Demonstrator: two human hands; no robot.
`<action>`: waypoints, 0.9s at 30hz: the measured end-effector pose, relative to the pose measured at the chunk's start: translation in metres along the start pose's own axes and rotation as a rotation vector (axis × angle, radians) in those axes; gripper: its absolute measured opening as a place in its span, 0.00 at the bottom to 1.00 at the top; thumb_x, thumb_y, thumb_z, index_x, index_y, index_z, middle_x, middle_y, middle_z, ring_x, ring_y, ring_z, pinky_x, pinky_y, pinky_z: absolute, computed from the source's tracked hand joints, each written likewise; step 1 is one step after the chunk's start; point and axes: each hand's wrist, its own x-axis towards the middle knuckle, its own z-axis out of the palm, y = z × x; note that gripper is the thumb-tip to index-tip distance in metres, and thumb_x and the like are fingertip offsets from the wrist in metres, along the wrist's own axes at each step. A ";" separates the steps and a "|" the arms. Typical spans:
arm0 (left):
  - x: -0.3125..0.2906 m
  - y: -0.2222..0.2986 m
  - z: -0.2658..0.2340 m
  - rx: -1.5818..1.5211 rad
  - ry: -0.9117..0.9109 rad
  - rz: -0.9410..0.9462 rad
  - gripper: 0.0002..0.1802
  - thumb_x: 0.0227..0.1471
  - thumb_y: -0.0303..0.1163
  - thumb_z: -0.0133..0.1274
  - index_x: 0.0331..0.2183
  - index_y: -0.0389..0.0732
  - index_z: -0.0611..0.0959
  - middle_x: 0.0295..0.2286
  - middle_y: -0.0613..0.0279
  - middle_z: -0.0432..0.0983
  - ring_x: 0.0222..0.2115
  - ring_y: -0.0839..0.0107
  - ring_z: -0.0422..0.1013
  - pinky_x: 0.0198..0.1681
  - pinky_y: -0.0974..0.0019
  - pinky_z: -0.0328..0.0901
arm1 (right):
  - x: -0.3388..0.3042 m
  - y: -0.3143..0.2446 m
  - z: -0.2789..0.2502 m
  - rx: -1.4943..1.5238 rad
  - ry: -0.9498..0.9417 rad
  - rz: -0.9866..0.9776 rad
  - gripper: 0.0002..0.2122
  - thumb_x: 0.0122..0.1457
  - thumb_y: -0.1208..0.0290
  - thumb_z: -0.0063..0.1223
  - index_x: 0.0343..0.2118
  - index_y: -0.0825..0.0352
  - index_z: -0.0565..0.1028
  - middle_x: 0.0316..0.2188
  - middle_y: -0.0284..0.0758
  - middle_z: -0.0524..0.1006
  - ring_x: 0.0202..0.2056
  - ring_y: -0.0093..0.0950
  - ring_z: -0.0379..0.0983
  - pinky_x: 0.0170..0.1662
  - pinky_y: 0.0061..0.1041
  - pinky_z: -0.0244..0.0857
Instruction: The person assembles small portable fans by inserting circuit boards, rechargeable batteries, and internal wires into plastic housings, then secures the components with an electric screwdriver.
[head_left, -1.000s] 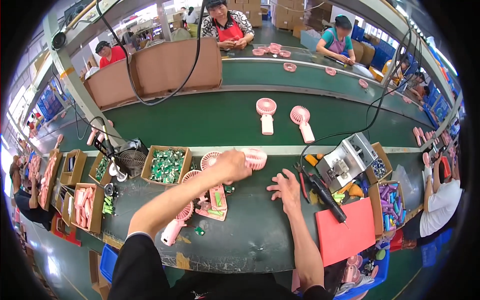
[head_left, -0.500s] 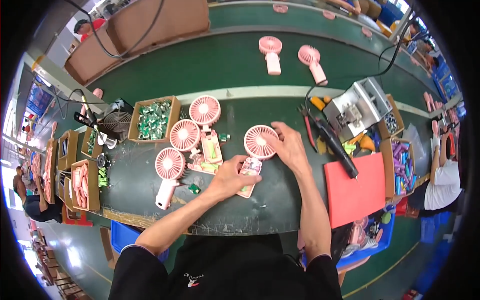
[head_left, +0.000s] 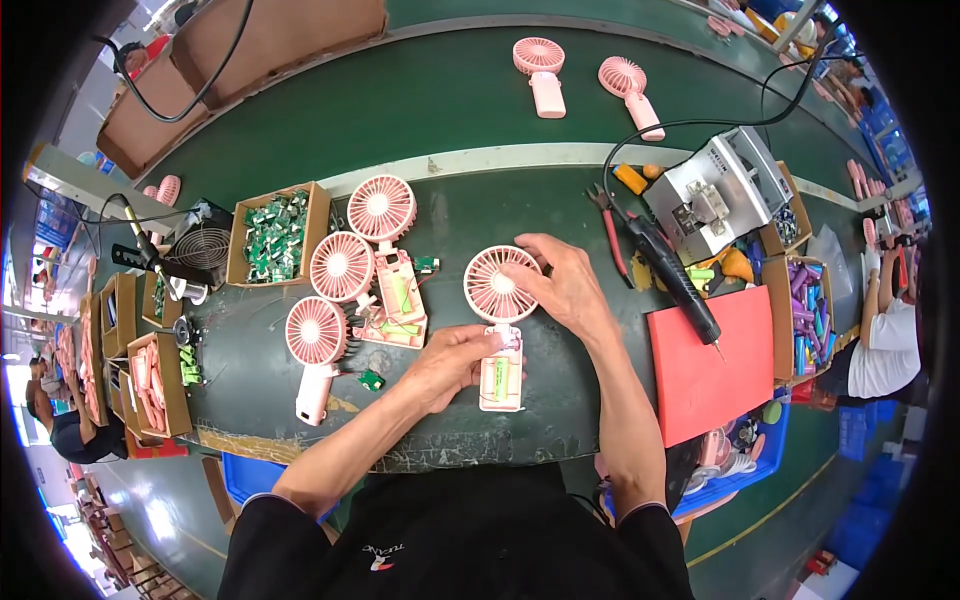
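Over the dark bench, a pink handheld fan point(head_left: 501, 290) points its round grille away from me, its handle opened to show a green battery cell inside. My left hand point(head_left: 447, 366) is closed on the upper handle, thumb lying across its inside near the neck. At the fan head, my right hand point(head_left: 567, 287) grips the right rim of the grille, thumb on the front. To the left lie two pink fans with opened handles, one with its head point(head_left: 342, 267) beside the other's handle point(head_left: 400, 290), and one closed fan point(head_left: 316, 332). A small green circuit board point(head_left: 371, 380) rests near my left forearm.
A box of green circuit boards point(head_left: 277, 240) stands behind left. On the right are a black electric screwdriver point(head_left: 675, 275), red-handled pliers point(head_left: 612, 235), a metal fixture point(head_left: 715, 190), a red pad point(head_left: 712, 375) and a box of battery cells point(head_left: 803, 315). A conveyor belt point(head_left: 430, 110) carries fans beyond.
The handle has turned so its open inside and green cell face up more fully. My left hand has slid lower on it, while my right hand stays at the fan head. The view has shifted slightly.
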 end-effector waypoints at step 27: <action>0.004 -0.020 0.002 0.049 0.109 0.110 0.12 0.52 0.31 0.57 0.33 0.30 0.82 0.27 0.60 0.79 0.26 0.77 0.74 0.29 0.73 0.69 | -0.002 -0.004 0.003 -0.036 -0.013 -0.156 0.20 0.49 0.64 0.62 0.38 0.75 0.75 0.34 0.46 0.77 0.34 0.38 0.76 0.38 0.30 0.69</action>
